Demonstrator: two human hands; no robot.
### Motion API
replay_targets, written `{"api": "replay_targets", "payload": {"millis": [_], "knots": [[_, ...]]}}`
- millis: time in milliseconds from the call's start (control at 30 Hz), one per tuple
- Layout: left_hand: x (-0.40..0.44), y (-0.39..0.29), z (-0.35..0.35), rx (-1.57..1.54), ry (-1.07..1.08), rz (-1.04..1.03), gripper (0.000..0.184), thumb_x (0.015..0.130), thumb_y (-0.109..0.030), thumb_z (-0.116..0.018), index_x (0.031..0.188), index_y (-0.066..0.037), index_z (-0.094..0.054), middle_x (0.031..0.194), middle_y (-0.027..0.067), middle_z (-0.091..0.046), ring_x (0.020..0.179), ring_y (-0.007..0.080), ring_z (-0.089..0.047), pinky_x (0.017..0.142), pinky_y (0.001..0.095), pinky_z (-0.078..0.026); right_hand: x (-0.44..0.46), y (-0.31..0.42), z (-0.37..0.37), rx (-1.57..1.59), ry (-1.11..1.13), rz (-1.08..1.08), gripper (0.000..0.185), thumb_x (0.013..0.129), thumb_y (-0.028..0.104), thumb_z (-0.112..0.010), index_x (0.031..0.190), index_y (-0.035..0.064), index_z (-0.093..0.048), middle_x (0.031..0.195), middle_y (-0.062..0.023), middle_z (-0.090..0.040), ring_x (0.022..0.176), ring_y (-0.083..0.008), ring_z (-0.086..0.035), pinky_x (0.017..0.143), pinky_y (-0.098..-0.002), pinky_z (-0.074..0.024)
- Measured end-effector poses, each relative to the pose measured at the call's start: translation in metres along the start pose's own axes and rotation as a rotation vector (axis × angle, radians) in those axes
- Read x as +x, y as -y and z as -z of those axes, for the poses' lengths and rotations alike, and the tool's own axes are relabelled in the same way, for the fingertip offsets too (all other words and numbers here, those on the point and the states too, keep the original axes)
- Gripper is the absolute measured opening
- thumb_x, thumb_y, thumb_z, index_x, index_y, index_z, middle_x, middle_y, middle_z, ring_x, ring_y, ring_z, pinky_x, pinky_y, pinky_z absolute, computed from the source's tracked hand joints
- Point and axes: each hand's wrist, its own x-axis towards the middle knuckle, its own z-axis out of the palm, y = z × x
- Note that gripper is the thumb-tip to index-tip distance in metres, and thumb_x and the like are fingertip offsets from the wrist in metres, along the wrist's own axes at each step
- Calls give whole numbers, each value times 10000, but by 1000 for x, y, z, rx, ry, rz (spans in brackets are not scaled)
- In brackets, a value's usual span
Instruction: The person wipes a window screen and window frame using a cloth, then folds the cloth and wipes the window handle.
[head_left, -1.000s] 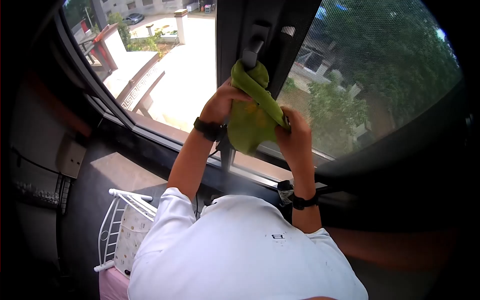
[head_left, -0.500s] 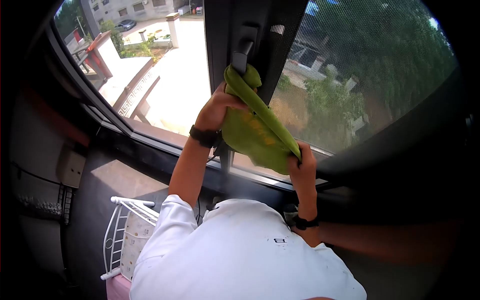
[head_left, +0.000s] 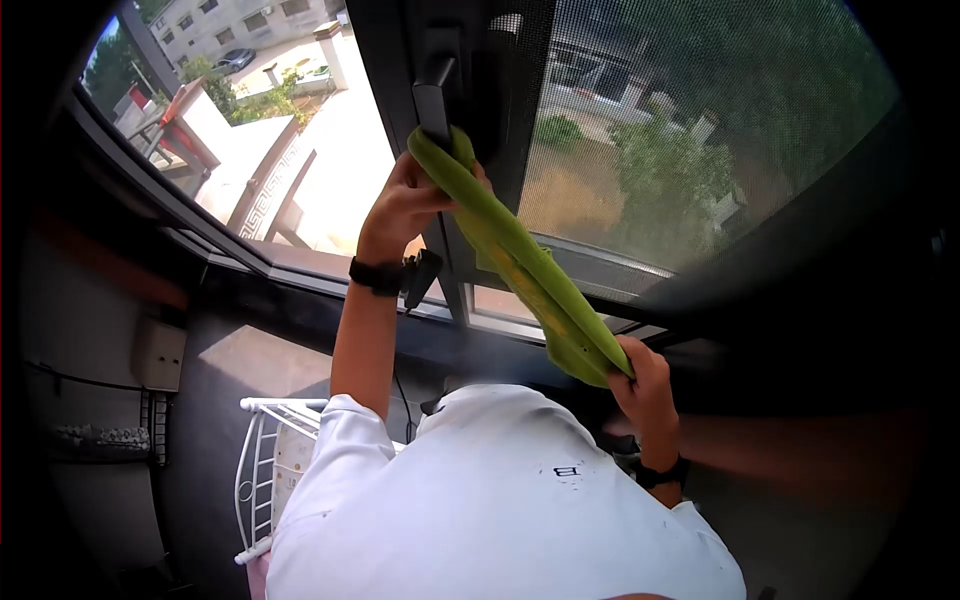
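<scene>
Where the smooth, dark window handle (head_left: pixel 433 100) ended, the left hand (head_left: pixel 405 205) had its fingers curled closed on the upper end of a green cloth (head_left: pixel 520 270), which ran slantwise down between both hands to the right hand (head_left: pixel 645 390), its fingers pinched shut on the lower end. Soft and matt, the cloth was drawn into a long, thick fold with a yellowish patch along it, and beyond it a finely woven mesh screen (head_left: pixel 640 150) filled its straight-edged frame.

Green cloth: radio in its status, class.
Left hand grips upper end, right hand lower end. Green cloth slants between, against window handle. Nothing visibly blocking.
</scene>
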Motion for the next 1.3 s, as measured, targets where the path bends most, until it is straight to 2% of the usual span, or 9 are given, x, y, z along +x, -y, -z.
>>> {"api": "replay_targets", "payload": {"millis": [300,500,600,700,833,933,1000,1067,1300], "knots": [[-4,5,1,116,28,-20,439,681,7,-630,1094,-1,-483,859,123,-575,880,298,-598,751,396,-508,-33,-24,17,10,-65,-53,271,686,-65,-556,951,-9,-557,751,-153,-593,599,-271,-610,551,-293,-481],[-28,32,-5,299,-266,-54,364,685,121,-559,1024,-8,-526,917,59,-591,837,152,-584,750,270,-477,-47,-62,12,53,-106,-196,269,728,-57,-527,990,-11,-565,788,-149,-611,665,-240,-626,600,-282,-489],[-58,66,-10,571,-293,128,239,772,81,-533,978,-39,-517,894,13,-555,837,92,-539,737,223,-438,-51,-85,4,66,-115,-299,262,742,-36,-512,998,-15,-568,783,-155,-608,662,-220,-620,616,-280,-481],[-98,121,-14,431,-361,347,228,742,54,-571,936,-47,-509,881,1,-529,832,85,-492,732,216,-402,-71,-131,-17,163,-187,-500,211,803,13,-520,1006,-18,-569,813,-118,-624,701,-158,-601,648,-262,-460],[-143,192,1,505,-207,605,113,758,-8,-583,840,-35,-510,825,3,-546,787,79,-496,723,217,-403,-104,-198,-54,740,-362,-1013,261,918,225,-534,1040,2,-593,906,-2,-612,801,-88,-551,699,-223,-427],[-155,219,-6,619,-68,866,104,794,-47,-566,891,-26,-536,852,13,-565,807,79,-504,730,216,-410,-113,-220,-70,983,-479,-1165,308,922,281,-519,1089,28,-576,932,-31,-613,824,-126,-583,712,-251,-461],[-154,239,-17,554,-103,861,129,814,-70,-552,935,-28,-549,864,14,-571,810,85,-510,733,216,-413,-110,-226,-71,1062,-522,-1279,317,917,306,-514,1111,60,-561,981,-48,-606,867,-166,-600,724,-294,-488],[-152,249,-36,503,-149,816,213,858,-120,-516,1048,-38,-566,886,15,-579,819,96,-521,741,217,-421,-106,-231,-70,1053,-568,-1237,311,919,301,-509,1114,64,-559,982,-46,-601,878,-164,-595,716,-302,-491],[-131,275,-58,337,-79,943,191,863,-137,-509,1011,-27,-559,879,2,-562,778,67,-513,692,199,-420,-76,-234,-49,984,-826,-1045,250,903,219,-538,1086,50,-534,965,-47,-576,871,-167,-583,658,-293,-513]]}}
